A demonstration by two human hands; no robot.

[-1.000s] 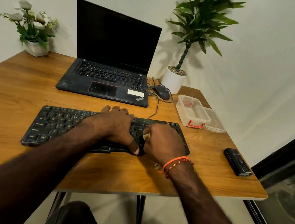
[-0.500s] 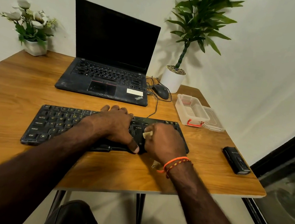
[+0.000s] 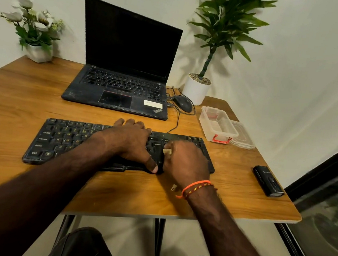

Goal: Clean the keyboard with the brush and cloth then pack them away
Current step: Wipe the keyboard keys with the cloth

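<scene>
The black keyboard [image 3: 61,143] lies across the middle of the wooden table [image 3: 19,98]. My left hand [image 3: 128,142] rests flat on its centre keys, thumb at the front edge. Over the right-hand keys, my right hand [image 3: 187,163] is curled round a pale item that looks like the brush [image 3: 167,151]. One bit shows by the thumb and another end pokes out under the wrist. Most of it is hidden, and no cloth is visible.
A clear plastic box [image 3: 219,123] with a red latch sits right of the keyboard, its lid [image 3: 245,136] beside it. A black device [image 3: 268,181] lies near the right edge. An open laptop [image 3: 121,93], a mouse [image 3: 182,103] and two potted plants [image 3: 196,89] [image 3: 38,53] stand at the back.
My right hand has shifted a little over the right-hand keys with the pale item in it. My left hand has stayed on the keyboard.
</scene>
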